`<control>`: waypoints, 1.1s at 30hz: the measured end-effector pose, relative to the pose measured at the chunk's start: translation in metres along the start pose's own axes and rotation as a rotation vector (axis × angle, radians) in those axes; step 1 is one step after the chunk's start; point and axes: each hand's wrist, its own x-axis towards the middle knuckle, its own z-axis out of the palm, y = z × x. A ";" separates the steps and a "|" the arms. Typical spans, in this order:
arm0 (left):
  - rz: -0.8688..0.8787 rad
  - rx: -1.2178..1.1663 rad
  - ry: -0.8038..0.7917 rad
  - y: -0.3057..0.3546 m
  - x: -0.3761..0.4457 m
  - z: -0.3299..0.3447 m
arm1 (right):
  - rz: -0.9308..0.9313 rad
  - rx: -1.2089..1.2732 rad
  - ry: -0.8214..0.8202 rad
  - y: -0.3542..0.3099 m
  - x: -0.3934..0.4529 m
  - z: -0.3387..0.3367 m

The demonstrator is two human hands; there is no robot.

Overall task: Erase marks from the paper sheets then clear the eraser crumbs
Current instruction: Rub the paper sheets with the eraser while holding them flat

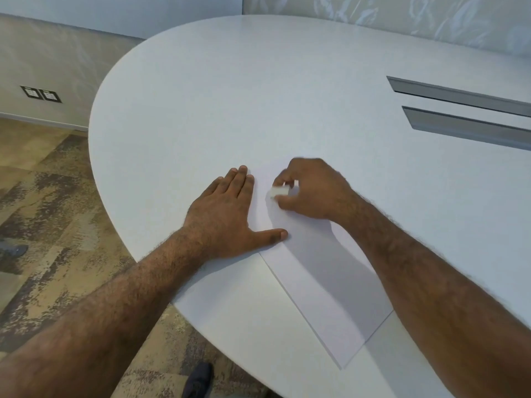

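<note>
At far left, two sockets sit low on the wall above a patterned carpet. A dark shoe shows at the bottom edge beside the table.

The left forearm runs up from the lower left corner across the rounded edge of the white table. The left hand lies palm down, flat and fully open, holding nothing: the four fingers are straight and close together, pointing away from the person, and the thumb is spread wide to the right. The fingertips and thumb press on the left edge of the paper, which lies at an angle near the table's front edge.

The eraser, small and white, is just right of the left fingers, over the far part of the sheet. The right hand pinches it, fingers curled tightly round it, knuckles up, the heel of the hand low over the paper. Whether the eraser touches the sheet cannot be told. The right forearm stretches in from the lower right corner, shadowing the paper.

Further right, two grey slots are set in the tabletop.
</note>
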 end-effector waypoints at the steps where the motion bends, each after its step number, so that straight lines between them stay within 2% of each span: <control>1: 0.000 -0.004 0.002 0.000 0.000 0.000 | -0.027 0.001 -0.034 0.000 -0.001 0.001; 5: 0.004 -0.007 0.007 -0.001 0.000 0.000 | 0.066 0.040 0.095 -0.002 0.000 0.007; 9: 0.003 -0.008 -0.003 -0.001 0.000 0.000 | 0.024 0.103 0.052 -0.005 0.001 0.011; 12: 0.001 -0.009 -0.015 0.000 0.000 -0.001 | 0.092 0.059 0.146 -0.002 0.003 0.012; 15: 0.002 -0.010 -0.012 0.000 0.000 -0.001 | 0.002 0.105 0.083 -0.007 0.001 0.015; 18: 0.001 -0.005 -0.018 0.000 0.000 -0.001 | 0.107 -0.009 0.170 0.000 0.007 0.010; 20: 0.003 -0.011 -0.010 0.001 -0.001 -0.001 | 0.143 0.072 0.217 0.004 0.007 0.007; 24: 0.010 -0.018 -0.016 -0.001 -0.001 -0.001 | 0.024 0.194 0.065 -0.008 -0.002 0.015; 27: 0.012 -0.015 -0.013 -0.001 0.000 0.000 | 0.103 0.138 0.151 -0.010 0.003 0.015; 31: 0.013 -0.026 -0.012 -0.001 0.000 0.000 | -0.034 0.151 0.026 -0.016 0.001 0.017; 33: 0.011 -0.022 0.002 -0.002 0.001 0.000 | 0.037 0.134 0.095 -0.013 0.005 0.013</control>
